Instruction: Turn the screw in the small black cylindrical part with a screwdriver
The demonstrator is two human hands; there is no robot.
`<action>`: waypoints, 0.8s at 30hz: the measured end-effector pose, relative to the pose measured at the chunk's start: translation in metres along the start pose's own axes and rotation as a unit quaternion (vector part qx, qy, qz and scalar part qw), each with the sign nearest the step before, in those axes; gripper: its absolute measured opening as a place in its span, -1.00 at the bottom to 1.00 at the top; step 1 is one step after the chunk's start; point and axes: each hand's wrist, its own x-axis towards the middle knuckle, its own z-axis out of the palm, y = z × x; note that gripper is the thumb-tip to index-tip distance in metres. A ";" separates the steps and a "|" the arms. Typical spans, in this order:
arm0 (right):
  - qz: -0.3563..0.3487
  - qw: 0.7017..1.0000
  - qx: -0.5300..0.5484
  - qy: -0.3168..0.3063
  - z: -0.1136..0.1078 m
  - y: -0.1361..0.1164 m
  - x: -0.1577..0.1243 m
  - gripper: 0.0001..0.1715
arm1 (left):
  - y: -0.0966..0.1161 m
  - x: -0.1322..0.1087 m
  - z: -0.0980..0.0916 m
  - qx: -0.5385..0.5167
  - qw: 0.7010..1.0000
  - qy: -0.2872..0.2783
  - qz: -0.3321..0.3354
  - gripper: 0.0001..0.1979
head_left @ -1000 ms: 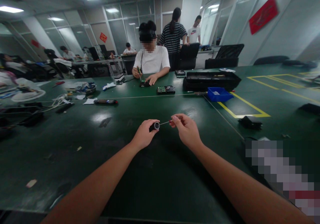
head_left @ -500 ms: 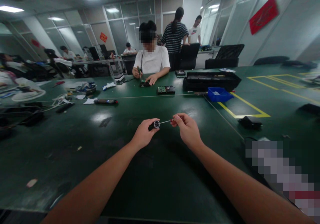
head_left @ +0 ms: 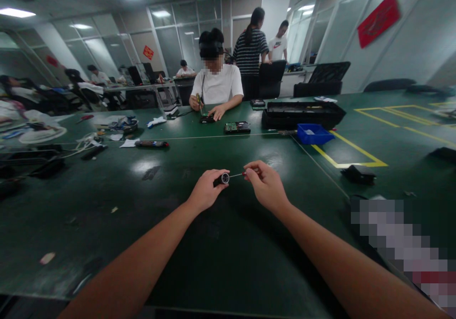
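Observation:
My left hand (head_left: 206, 189) is closed around a small black cylindrical part (head_left: 223, 178), whose round end with a pale metallic rim faces right and toward me. Opposite it, my right hand (head_left: 264, 182) pinches the red handle of a thin screwdriver (head_left: 236, 175). The metal shaft points left and its tip meets or overlaps the rim of the cylinder; whether it is seated in anything is too small to tell. Both hands are held above the green table (head_left: 213, 252).
Across the table a person (head_left: 217, 83) works with a screwdriver on a small device. A circuit-board device (head_left: 237, 127), a long black casing (head_left: 302, 115) and a blue bin (head_left: 313, 133) stand ahead. Left lies a dark tool (head_left: 152, 144); right, a black block (head_left: 358, 174).
The cylinder has turned slightly in my left hand, and its round end sits a little lower and further right. My right hand keeps its pinch on the screwdriver.

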 end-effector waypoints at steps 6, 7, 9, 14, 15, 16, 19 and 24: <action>0.001 0.999 -0.030 -0.012 0.001 -0.003 -0.001 -0.60 | -0.001 0.000 0.001 0.002 1.000 0.003 0.008 -0.60; 0.003 1.000 -0.022 -0.002 0.002 -0.002 -0.001 -0.64 | -0.002 0.000 0.001 0.002 1.000 0.004 0.008 -0.60; 0.013 0.999 0.028 0.021 0.005 0.001 -0.001 -0.77 | -0.002 0.000 0.002 0.001 1.000 0.003 0.004 -0.59; 0.082 0.977 0.191 0.050 0.015 0.012 0.003 -0.72 | 0.000 0.000 0.001 -0.001 1.000 0.007 -0.012 -0.59; 0.096 0.969 0.223 0.053 0.017 0.015 0.004 -0.70 | 0.000 0.001 0.000 -0.005 1.000 0.014 -0.013 -0.60; 0.111 0.958 0.257 0.056 0.017 0.017 0.005 -0.68 | 0.001 0.001 -0.001 -0.009 1.000 0.022 -0.007 -0.60; 0.162 0.926 0.336 0.054 0.017 0.027 0.009 -0.69 | 0.002 0.003 -0.004 0.008 0.999 0.023 0.049 -0.61; 0.176 0.949 0.247 0.087 0.014 0.039 0.012 -0.67 | 0.001 0.006 -0.003 0.067 0.995 -0.044 0.062 -0.59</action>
